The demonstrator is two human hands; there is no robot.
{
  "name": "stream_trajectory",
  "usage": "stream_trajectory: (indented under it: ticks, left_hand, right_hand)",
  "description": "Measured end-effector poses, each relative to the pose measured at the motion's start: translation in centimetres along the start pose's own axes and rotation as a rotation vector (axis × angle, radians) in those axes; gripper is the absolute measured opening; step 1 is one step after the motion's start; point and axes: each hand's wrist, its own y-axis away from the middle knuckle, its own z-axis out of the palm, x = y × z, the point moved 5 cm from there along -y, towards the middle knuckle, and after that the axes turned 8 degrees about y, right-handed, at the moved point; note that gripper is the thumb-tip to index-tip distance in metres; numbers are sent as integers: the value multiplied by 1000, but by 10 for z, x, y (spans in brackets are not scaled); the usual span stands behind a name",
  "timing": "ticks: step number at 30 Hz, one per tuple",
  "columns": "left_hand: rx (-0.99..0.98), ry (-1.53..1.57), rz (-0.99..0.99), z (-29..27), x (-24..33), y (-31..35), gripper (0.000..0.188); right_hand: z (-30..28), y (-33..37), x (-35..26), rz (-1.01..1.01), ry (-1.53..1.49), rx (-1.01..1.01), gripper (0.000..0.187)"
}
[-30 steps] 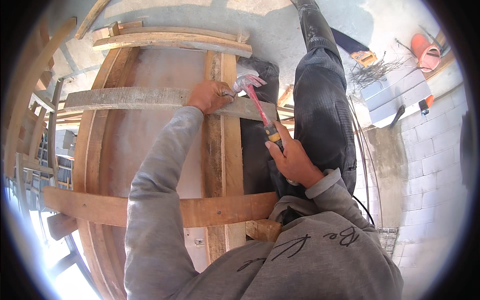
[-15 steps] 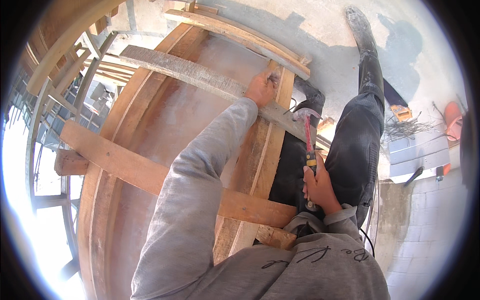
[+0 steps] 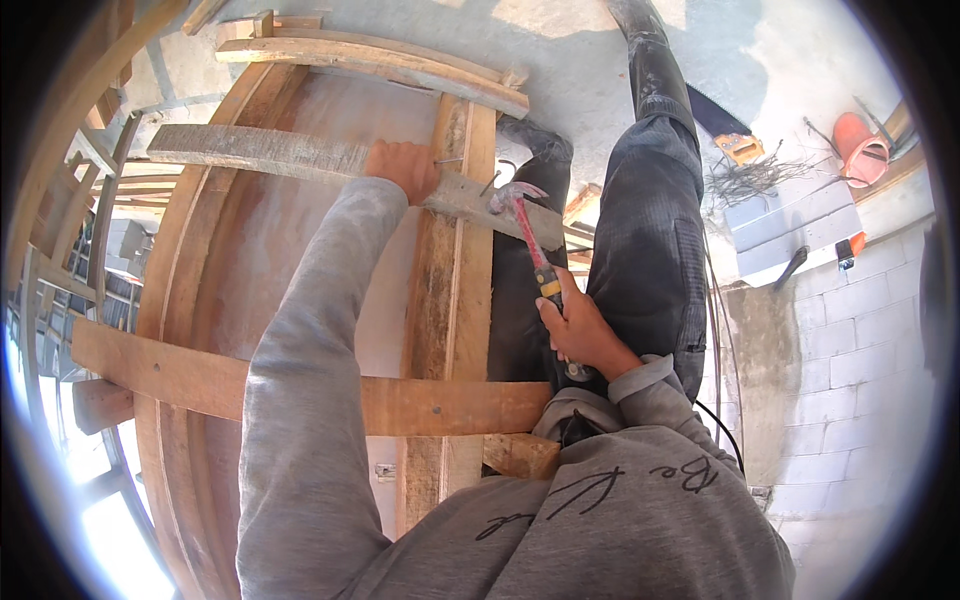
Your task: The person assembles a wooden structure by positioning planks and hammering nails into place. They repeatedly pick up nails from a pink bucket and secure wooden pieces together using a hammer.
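Note:
My left hand is closed in a fist over a weathered grey plank that lies across the wooden frame. A thin nail sticks out of the fist. Another nail rises at a slant from the plank, beside the hammer's head. In my right hand is a claw hammer with a worn red shaft, a yellow band and a dark grip; its head is over the plank's right end. A brown crosspiece spans the frame nearer to me.
Long timber beams edge the frame around a pale panel. On the floor to the right are a handsaw, a tangle of wire, grey blocks and an orange-red pot-shaped object. A block wall stands at right.
The whole view has shifted, so the frame and plank appear farther left. My left fist has turned, and a nail now shows projecting from it. The hammer's head has tilted left, close to the slanted nail.

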Motion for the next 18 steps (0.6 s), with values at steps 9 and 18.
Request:
stream_trajectory:
  ticks: [9, 18]
  left_hand:
    - [-53, 2, -13, -25, 8, 0, 38]
    - [-75, 37, -69, -15, 4, 12, 33]
  right_hand:
    - [-1, 2, -4, 26, -32, 34, 52]
    - [10, 3, 6, 25, -111, 30, 56]
